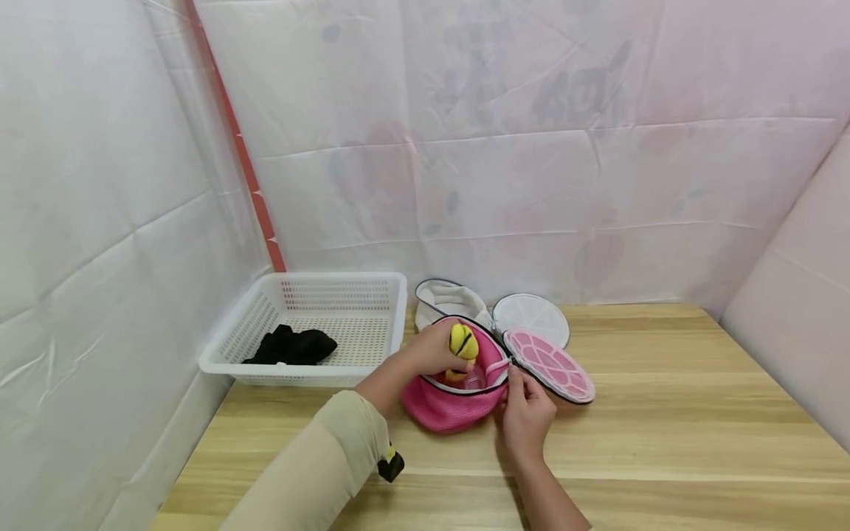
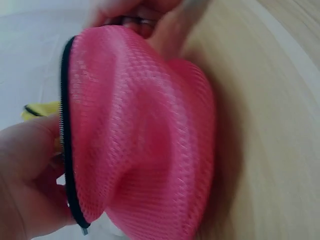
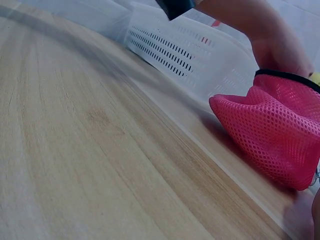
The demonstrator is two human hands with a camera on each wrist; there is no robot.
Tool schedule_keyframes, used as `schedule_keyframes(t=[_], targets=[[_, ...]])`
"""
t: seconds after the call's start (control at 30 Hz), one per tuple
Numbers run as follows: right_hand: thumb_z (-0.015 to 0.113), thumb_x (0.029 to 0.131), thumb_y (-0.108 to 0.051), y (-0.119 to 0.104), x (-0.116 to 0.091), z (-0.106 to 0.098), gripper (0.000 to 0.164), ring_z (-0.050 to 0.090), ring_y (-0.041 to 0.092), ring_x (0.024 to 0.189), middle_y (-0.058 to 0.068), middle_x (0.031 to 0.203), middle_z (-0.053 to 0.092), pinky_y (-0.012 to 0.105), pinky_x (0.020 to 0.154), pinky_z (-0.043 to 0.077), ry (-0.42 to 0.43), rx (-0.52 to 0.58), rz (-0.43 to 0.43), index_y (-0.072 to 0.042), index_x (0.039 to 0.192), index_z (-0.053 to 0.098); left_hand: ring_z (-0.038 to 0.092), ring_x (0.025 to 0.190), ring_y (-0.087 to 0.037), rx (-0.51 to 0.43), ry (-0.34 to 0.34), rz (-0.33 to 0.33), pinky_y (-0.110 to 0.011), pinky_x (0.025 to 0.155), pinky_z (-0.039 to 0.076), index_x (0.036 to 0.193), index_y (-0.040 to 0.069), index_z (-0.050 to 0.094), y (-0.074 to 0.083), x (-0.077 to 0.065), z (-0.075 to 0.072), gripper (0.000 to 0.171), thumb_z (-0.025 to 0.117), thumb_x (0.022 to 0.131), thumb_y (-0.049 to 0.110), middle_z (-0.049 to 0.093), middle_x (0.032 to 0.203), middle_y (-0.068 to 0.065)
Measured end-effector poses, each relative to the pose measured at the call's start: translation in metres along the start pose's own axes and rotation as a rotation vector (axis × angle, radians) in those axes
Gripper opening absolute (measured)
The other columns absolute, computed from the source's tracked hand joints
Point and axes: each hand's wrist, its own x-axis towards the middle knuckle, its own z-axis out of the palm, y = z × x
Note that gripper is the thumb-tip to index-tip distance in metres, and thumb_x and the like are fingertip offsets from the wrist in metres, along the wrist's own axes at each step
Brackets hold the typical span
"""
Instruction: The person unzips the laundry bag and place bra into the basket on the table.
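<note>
A pink mesh laundry bag stands on the table with its black zippered mouth facing up and its round lid folded out to the right. My left hand reaches into that mouth and grips a yellow, black-striped piece of soft cloth, bunched up, possibly a sock. Part of the cloth is hidden by the fingers. At the bag's right edge, near the lid, my right hand pinches the rim. The left wrist view shows the pink mesh side creased inward.
A white perforated basket stands at the left, with black cloth inside. Behind the pink bag sits a white bag with its round white lid laid open. Sheets hang round the wooden table.
</note>
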Motion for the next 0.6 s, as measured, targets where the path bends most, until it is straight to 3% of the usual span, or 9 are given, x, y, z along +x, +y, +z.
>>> schedule_keyframes(t=[0.2,0.37,0.47,0.6], targets=[[0.063,0.089,-0.034,0.005,0.001,0.0,0.029,0.048,0.004,0.045,-0.002,0.054,0.053,0.018,0.039,0.039,0.006,-0.009,-0.007,-0.007,0.08,0.071,0.058,0.076,-0.01,-0.53,0.024,-0.005,-0.025,0.071,0.052,0.099,0.01,0.059,0.009,0.003,-0.01,0.037,0.081,0.073,0.024,0.062,0.084,-0.002],[0.063,0.089,-0.034,0.004,0.001,0.0,0.031,0.047,0.004,0.045,-0.003,0.054,0.052,0.018,0.04,0.039,0.003,-0.013,0.002,-0.006,0.076,0.07,0.064,0.084,-0.015,-0.954,0.032,-0.127,-0.033,0.076,0.056,0.111,0.008,0.056,0.014,0.004,-0.016,0.038,0.073,0.081,0.022,0.064,0.099,-0.007],[0.063,0.089,-0.032,0.003,0.001,0.0,0.032,0.047,0.005,0.045,-0.002,0.054,0.052,0.018,0.039,0.039,0.0,-0.003,0.017,-0.004,0.077,0.069,0.065,0.085,-0.016,-1.122,0.053,-0.198,-0.036,0.075,0.056,0.117,0.007,0.051,0.015,0.003,-0.024,0.039,0.065,0.088,0.027,0.064,0.102,-0.008],[0.063,0.09,-0.025,-0.003,0.0,-0.001,0.03,0.047,0.006,0.044,0.001,0.054,0.052,0.018,0.038,0.037,-0.018,0.035,0.031,0.003,0.081,0.069,0.062,0.082,-0.016,-1.319,0.034,-0.231,-0.038,0.074,0.054,0.118,0.008,0.046,0.012,0.0,-0.037,0.034,0.052,0.094,0.031,0.06,0.101,-0.006]])
